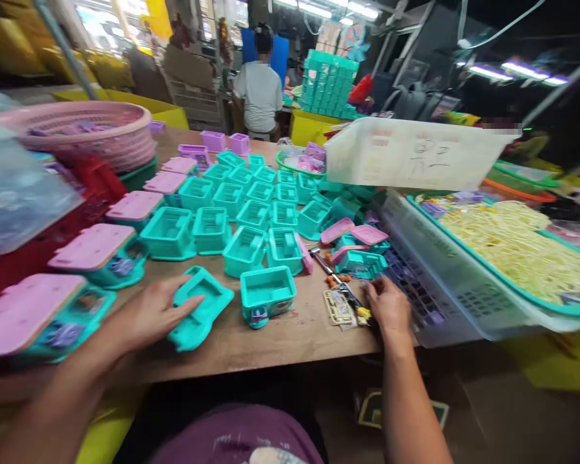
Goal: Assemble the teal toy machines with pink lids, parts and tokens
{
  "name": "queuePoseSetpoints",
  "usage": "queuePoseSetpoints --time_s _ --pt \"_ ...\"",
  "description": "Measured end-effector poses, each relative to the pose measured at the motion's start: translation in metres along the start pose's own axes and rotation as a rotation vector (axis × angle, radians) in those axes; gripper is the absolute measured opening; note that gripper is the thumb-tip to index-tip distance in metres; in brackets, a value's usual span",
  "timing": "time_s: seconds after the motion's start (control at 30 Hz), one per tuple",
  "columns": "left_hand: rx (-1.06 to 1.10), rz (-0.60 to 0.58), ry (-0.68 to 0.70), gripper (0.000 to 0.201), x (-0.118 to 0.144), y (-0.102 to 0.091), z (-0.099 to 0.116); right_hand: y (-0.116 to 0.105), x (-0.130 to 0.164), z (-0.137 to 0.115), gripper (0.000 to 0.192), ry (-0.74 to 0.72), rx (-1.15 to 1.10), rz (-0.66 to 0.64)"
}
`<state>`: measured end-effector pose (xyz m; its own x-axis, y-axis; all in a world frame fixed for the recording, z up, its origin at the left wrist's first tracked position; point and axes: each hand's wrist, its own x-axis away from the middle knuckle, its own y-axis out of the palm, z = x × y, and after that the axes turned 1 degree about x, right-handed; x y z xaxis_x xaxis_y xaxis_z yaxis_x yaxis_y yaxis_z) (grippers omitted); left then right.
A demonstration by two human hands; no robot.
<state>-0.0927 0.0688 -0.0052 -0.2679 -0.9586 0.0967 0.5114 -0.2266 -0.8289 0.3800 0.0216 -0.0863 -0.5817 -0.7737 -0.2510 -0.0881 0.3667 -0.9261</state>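
My left hand (157,309) grips a teal plastic box part (203,303), thumb over its top and the part tilted above the table. Beside it stands an upright teal box (267,290) with a small purple piece low on its front. At the table's front right, my right hand (388,301) has its fingers drawn together; whatever they hold is hidden. Near those fingers lie a tool with a shiny shaft and dark handle (336,276), a cream plastic frame (337,307) and small yellow pieces (363,314).
Several teal boxes (251,212) crowd the table's middle. Boxes with pink lids (84,246) line the left, near a pink basket (125,132). At right, a white bin (415,154) sits above a clear crate (444,296), beside a tray of pale yellow strips (517,245). A person (260,90) sits behind.
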Motion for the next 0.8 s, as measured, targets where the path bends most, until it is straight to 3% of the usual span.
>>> queuePoseSetpoints --time_s 0.1,0.2,0.23,0.33,0.43,0.5,0.63,0.8 --pt "-0.062 -0.040 0.018 0.047 0.004 -0.001 0.010 -0.013 0.009 -0.021 0.028 -0.035 -0.172 0.123" --pt "-0.105 -0.041 0.029 0.042 0.004 0.001 0.014 -0.033 0.049 -0.078 0.027 -0.304 -0.530 0.330" --pt "-0.104 -0.038 0.040 0.040 0.004 0.001 0.014 -0.039 0.069 -0.103 0.025 -0.468 -0.627 0.329" --pt "-0.041 -0.037 0.060 0.037 0.005 0.002 0.016 -0.044 0.122 -0.180 0.017 -0.955 -0.758 0.083" --pt "0.065 -0.090 0.087 0.038 0.007 0.000 0.015 -0.031 0.144 -0.231 0.009 -1.087 -0.584 0.010" --pt "0.100 -0.119 0.081 0.039 0.010 -0.002 0.014 -0.021 0.145 -0.244 0.008 -1.122 -0.508 0.012" --pt "0.109 -0.123 0.047 0.041 0.011 -0.005 0.011 -0.011 0.148 -0.247 0.008 -1.163 -0.488 0.026" --pt "0.070 -0.110 0.011 0.041 0.012 -0.003 0.013 -0.036 0.144 -0.224 0.012 -1.111 -0.595 -0.020"
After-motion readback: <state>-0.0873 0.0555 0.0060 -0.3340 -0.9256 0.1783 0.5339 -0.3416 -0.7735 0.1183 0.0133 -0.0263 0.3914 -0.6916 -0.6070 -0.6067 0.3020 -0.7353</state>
